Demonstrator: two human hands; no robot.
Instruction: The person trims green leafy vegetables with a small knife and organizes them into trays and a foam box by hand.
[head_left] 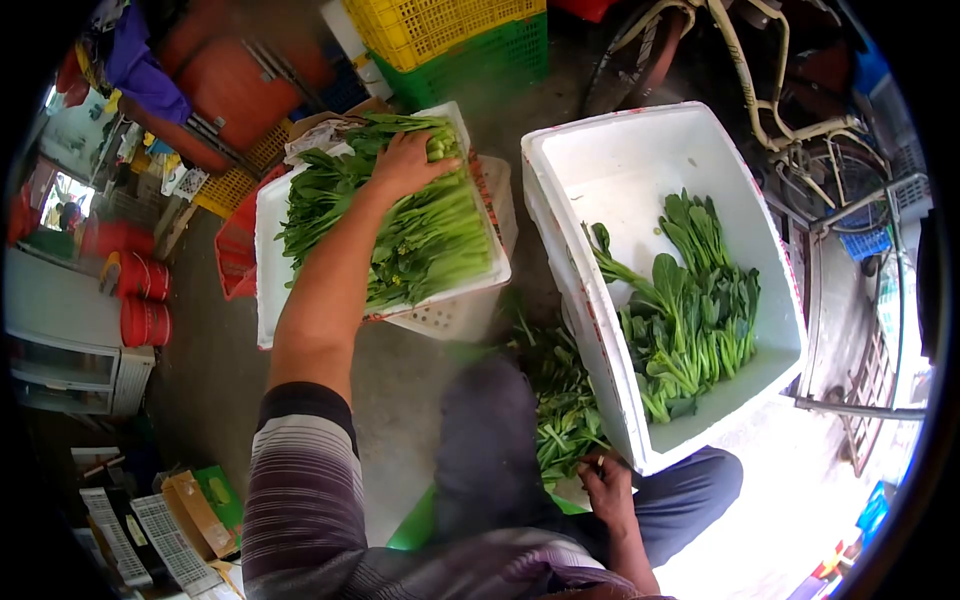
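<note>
My left hand (412,165) is stretched out over the white foam box lid (267,275) at the upper left, which is heaped with leafy green vegetables (440,250). Its fingers are curled round a bunch at the far end of the heap, with cut stem ends showing beside them. Low in the view, my right hand (608,490) is closed beside the near corner of a deep white foam box (590,330). Something small and pale shows at its fingers, too small to name. More leafy greens (700,310) lie inside that box. Loose greens (565,425) are piled below, between my knees.
Yellow and green crates (470,75) are stacked at the back. A bicycle (770,110) stands at the upper right. A red basket (235,245) is left of the lid, with red buckets (145,300) farther left. Under the lid is a perforated pale crate (450,318).
</note>
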